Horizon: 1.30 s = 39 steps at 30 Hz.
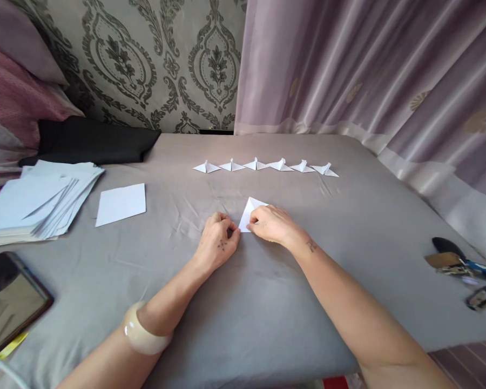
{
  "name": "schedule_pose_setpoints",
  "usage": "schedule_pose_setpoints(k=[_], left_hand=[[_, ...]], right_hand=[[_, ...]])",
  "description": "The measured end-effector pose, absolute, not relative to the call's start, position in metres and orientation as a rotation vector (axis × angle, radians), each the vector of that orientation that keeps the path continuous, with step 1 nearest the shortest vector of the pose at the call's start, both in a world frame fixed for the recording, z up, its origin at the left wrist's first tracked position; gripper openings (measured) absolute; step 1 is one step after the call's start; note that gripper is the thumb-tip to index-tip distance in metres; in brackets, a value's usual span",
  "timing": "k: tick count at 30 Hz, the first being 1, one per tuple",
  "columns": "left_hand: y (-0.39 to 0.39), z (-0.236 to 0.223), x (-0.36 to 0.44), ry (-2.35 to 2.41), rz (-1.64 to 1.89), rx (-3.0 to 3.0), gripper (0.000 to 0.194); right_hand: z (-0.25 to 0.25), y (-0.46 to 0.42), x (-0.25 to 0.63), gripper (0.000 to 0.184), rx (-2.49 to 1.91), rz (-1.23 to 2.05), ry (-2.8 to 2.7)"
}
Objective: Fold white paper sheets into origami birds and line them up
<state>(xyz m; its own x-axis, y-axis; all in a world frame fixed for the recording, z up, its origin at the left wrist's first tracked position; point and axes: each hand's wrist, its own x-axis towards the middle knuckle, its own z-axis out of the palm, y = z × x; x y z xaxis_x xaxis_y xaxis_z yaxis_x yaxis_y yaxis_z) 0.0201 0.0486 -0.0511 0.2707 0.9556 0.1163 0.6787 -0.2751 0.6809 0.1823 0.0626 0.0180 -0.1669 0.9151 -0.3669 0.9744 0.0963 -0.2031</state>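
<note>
A small folded piece of white paper (247,212) lies flat on the grey cloth in front of me, with a crease running down from its top point. At its lower left corner, my left hand (217,241) is closed, thumb and forefinger pinched at the paper's tip. My right hand (273,223) covers the paper's right side, its fingers curled and pinching near the bottom edge. Beyond the hands stands a row of several white folded paper cranes (256,164), their wings spread.
To the left are a flat white sheet (121,204), a stack of paper (36,202), a black cloth-like item (97,140) and a phone (14,302). Keys (449,265) and other small items lie at the right. A lilac curtain (328,65) borders the far right side.
</note>
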Motion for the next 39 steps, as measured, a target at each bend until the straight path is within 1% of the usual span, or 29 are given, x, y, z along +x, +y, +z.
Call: schedule_pose_setpoints(k=[4, 9, 15, 22, 24, 26, 31, 35, 39], left_hand=[[0.048, -0.053, 0.022, 1.477, 0.722, 2.064, 0.012], [0.049, -0.044, 0.027, 1.564, 0.628, 1.990, 0.010], [0.057, -0.036, 0.023, 1.571, 0.531, 1.876, 0.002], [0.057, -0.036, 0.019, 1.496, 0.565, 1.808, 0.027], [0.054, -0.036, 0.019, 1.478, 0.583, 1.810, 0.029], [0.052, -0.036, 0.020, 1.474, 0.594, 1.834, 0.027], [0.050, -0.036, 0.024, 1.524, 0.584, 1.846, 0.014], [0.051, -0.039, 0.027, 1.544, 0.623, 1.878, 0.016], [0.051, -0.048, 0.026, 1.528, 0.673, 1.949, 0.014]], right_hand=[[0.018, 0.064, 0.183, 0.018, 1.920, -0.623, 2.207], [0.017, 0.065, 0.184, 0.017, 1.939, -0.665, 2.192], [0.017, 0.065, 0.182, 0.016, 1.942, -0.659, 2.177], [0.020, 0.063, 0.179, 0.017, 1.952, -0.611, 2.173], [0.020, 0.062, 0.179, 0.017, 1.958, -0.598, 2.178], [0.019, 0.060, 0.179, 0.017, 1.960, -0.584, 2.190], [0.014, 0.058, 0.181, 0.018, 1.966, -0.555, 2.222], [0.011, 0.058, 0.181, 0.017, 1.968, -0.548, 2.235], [0.012, 0.060, 0.181, 0.017, 1.968, -0.566, 2.234]])
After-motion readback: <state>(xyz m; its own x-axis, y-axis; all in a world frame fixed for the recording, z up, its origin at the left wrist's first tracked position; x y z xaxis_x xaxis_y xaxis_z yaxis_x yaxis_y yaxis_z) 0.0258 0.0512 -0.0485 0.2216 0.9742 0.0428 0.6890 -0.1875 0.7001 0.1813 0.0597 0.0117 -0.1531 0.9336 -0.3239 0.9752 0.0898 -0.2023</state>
